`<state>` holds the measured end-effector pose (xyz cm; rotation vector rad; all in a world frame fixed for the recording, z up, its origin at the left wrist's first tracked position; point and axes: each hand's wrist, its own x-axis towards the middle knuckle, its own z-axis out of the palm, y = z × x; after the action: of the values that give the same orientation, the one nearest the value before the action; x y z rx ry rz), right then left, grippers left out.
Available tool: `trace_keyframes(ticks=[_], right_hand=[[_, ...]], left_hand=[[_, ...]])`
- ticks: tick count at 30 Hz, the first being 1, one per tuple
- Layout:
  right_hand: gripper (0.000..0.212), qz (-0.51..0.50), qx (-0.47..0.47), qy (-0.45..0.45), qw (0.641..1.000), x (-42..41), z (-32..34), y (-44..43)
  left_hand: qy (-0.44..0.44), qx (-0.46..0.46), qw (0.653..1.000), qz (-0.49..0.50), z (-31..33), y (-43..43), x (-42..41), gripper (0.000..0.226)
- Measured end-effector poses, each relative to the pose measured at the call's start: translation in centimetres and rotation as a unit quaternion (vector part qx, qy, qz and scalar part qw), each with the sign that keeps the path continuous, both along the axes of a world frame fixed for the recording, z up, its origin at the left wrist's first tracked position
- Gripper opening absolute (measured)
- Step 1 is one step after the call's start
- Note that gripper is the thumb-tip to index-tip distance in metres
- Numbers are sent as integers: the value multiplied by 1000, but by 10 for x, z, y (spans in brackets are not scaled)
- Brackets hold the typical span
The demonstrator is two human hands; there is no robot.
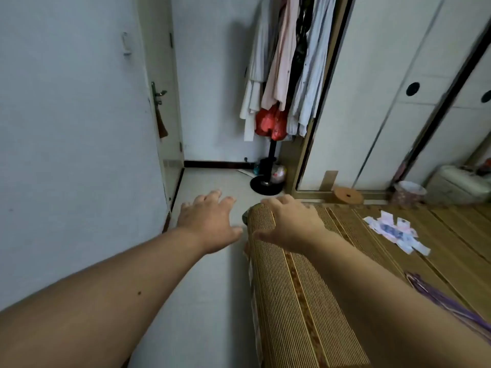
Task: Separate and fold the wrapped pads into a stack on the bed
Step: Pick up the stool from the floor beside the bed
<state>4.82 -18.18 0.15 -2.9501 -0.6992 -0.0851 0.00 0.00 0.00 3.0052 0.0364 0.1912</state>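
A loose heap of wrapped pads (pixel 396 231), white with pink and blue print, lies on the bed (pixel 451 251) at the right, on a woven bamboo mat. My right hand (pixel 288 224) hovers with spread fingers over the bed's near left corner, well to the left of the pads and holding nothing. My left hand (pixel 210 221) is stretched out flat over the floor, just off the bed's edge, fingers apart and empty. Both forearms reach forward from the bottom of the view.
A purple strip (pixel 435 296) lies on the mat near my right forearm. A coat stand (pixel 271 166) hung with clothes and a red bag stands ahead. Wardrobe doors (pixel 385 102) rise behind the bed, a round wooden stool (pixel 348 195) and a basket (pixel 409 193) at their foot. A door (pixel 159 107) is on the left.
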Motion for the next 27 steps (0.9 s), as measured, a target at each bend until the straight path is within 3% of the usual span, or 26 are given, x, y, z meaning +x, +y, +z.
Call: trace_keyframes(ticks=[12, 27], right_hand=[[75, 5, -40, 76, 996, 190, -41, 47], [69, -76, -3, 149, 986, 412, -89, 173]], left_hand=[[60, -12, 998, 22, -48, 57, 190, 79], [124, 17, 989, -76, -80, 192, 451, 76]])
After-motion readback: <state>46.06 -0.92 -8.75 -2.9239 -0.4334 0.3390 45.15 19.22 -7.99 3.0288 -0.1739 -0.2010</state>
